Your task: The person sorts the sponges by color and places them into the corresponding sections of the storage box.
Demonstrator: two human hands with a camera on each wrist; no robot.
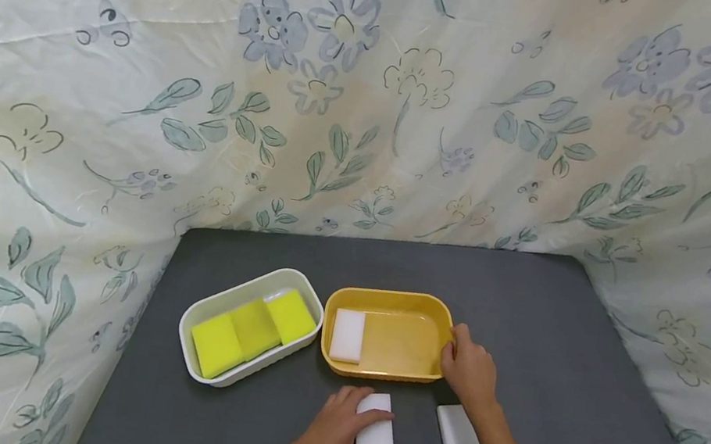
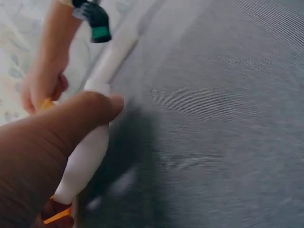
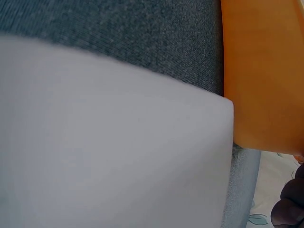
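Note:
My left hand [image 1: 333,432] holds a white sponge block [image 1: 376,436] between thumb and fingers, just in front of the yellow tray [image 1: 402,341]. The left wrist view shows the thumb [image 2: 97,107] over the block's edge. At the tray's right end, my right hand [image 1: 471,365] grips the rim with curled fingers. Inside the tray, against its left end, lies another white sponge block [image 1: 347,336]. A third white block [image 1: 453,430] rests on the table under the right wrist, partly covered by the wrist camera; in the right wrist view this block [image 3: 118,137] looms large.
A white tray [image 1: 188,331] with three yellow sponges [image 1: 254,327] stands slanted to the left, close to the yellow tray. Dark grey cloth [image 1: 544,327] covers the table. A floral curtain [image 1: 370,137] hangs behind and along both sides.

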